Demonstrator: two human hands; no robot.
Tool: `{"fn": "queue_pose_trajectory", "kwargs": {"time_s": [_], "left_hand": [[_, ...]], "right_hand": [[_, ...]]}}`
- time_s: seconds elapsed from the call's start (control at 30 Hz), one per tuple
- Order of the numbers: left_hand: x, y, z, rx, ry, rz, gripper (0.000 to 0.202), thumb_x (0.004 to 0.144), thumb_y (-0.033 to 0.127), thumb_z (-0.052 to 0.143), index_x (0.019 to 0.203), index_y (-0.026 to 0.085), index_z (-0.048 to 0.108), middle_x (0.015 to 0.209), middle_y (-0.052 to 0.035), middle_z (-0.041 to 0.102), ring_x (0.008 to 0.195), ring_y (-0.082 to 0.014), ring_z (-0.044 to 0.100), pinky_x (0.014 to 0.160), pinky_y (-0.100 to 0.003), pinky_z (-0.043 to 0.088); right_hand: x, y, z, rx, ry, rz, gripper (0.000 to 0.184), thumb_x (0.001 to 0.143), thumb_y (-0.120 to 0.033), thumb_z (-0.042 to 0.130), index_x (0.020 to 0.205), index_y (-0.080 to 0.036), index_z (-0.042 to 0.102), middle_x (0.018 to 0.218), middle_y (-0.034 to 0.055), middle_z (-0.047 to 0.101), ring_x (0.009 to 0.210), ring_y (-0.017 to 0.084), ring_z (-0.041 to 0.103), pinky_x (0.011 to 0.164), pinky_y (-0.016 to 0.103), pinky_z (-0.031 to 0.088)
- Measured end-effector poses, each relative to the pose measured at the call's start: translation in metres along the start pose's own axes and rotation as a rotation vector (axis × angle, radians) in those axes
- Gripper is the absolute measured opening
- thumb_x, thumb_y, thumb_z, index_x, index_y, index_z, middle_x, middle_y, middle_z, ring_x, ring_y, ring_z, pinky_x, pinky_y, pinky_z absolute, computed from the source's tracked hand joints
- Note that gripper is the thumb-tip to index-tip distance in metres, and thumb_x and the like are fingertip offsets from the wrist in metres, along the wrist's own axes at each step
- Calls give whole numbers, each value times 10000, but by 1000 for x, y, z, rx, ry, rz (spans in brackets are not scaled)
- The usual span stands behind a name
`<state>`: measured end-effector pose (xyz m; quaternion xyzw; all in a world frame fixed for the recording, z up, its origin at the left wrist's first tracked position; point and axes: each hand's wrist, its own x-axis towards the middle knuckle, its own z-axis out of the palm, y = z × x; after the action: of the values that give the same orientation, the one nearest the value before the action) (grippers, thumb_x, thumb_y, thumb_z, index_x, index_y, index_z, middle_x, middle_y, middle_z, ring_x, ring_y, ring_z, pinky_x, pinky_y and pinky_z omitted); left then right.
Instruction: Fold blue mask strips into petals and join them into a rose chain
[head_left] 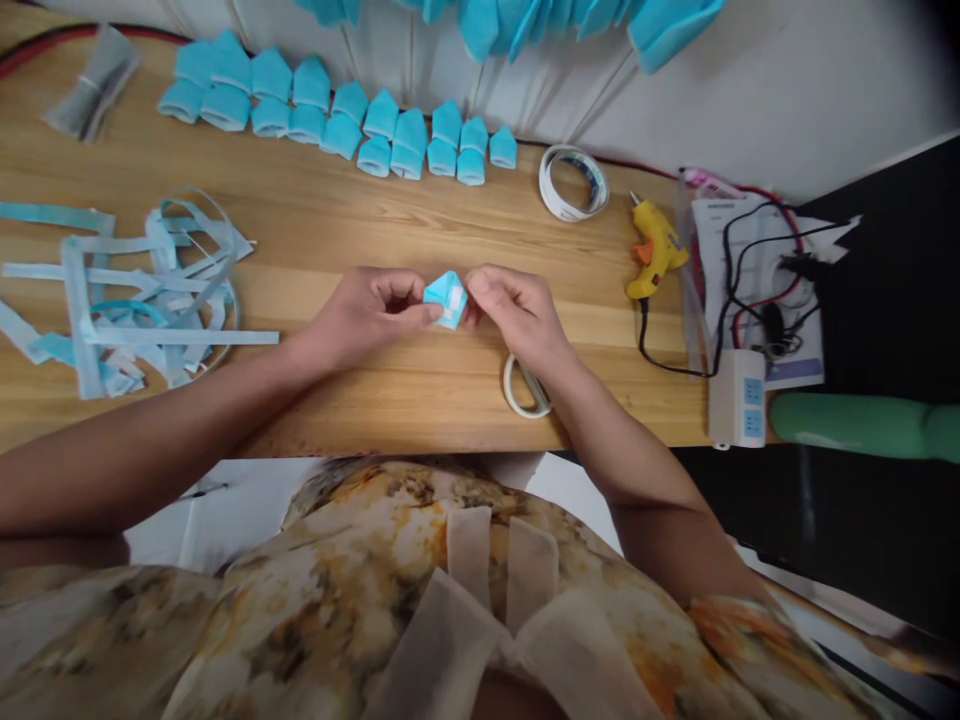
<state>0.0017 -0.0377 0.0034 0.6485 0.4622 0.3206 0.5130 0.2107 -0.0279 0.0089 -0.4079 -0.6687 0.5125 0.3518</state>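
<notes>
Over the middle of the wooden table, a small folded blue piece [448, 292] with a pointed top and white patches is held between my two hands. My left hand [382, 305] pinches its left side, thumb across the front. At its right edge my right hand [514, 305] has thumb and fingers closed together; whether they grip the piece itself or something small beside it, I cannot make out. A roll of white tape [519, 390] lies on the table, partly under my right wrist.
Folded blue pieces [309, 95] line the back of the table. Blue strips [161, 300] lie tangled at left, a grey bundle [94, 85] behind them. Rightward are a larger tape roll [551, 190], a yellow glue gun [658, 248], cables and a power strip [731, 400].
</notes>
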Motion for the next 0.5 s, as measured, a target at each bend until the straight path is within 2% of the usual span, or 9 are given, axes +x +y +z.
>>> {"fn": "queue_pose_trajectory", "kwargs": {"time_s": [0.1,0.23,0.5], "left_hand": [[-1,2,-1,-46,5,-6,332,857,475,664,708,192,574,633,28,489,581,-105,418,543,-249,310],[0,3,0,-35,-19,36,384,868,530,687,713,192,591,646,17,542,634,-125,491,578,-256,372],[1,-5,1,-38,-30,72,309,849,500,719,744,226,622,658,0,614,725,-183,590,611,-291,442]], "right_hand": [[1,0,2,-44,7,23,522,854,-702,676,725,-200,618,633,-35,582,584,93,488,560,254,368],[1,1,5,-98,23,14,504,866,-668,681,712,-195,602,614,-46,567,567,81,441,544,248,327],[-2,-2,3,-41,24,30,539,960,-666,548,703,-200,632,690,0,662,639,108,574,644,260,473]]}}
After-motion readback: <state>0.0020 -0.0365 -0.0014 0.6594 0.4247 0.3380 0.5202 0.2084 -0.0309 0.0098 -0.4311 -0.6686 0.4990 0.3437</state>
